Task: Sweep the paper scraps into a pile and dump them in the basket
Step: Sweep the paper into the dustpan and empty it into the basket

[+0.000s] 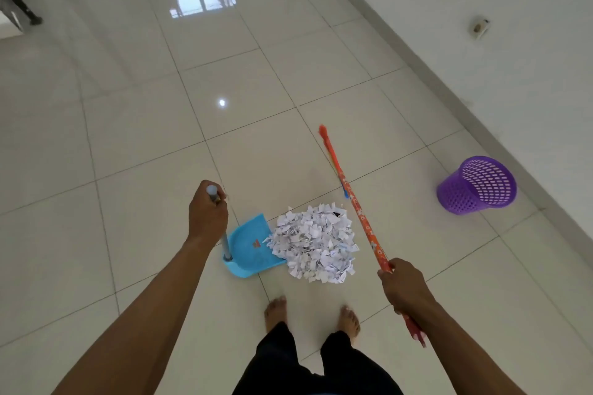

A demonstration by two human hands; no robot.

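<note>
Your left hand [208, 215] grips the dustpan [252, 247] handle, lip touching the pile [316, 245]; your right hand [405, 284] grips the broom [359, 211] beyond the pile, ready to push scraps in.

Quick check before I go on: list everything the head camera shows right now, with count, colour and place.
paper scraps: one pile, white, floor centre, edge at the dustpan mouth
dustpan: one, blue, left of pile
broom: one, orange-red, right of pile, head away from the person
basket: one, purple, right, near wall
floor: pale glossy tiles
wall fitting: one, upper right wall
dark furniture leg: top left
feet: two, bare, below pile
left hand: grips dustpan handle
right hand: grips broom stick
</note>
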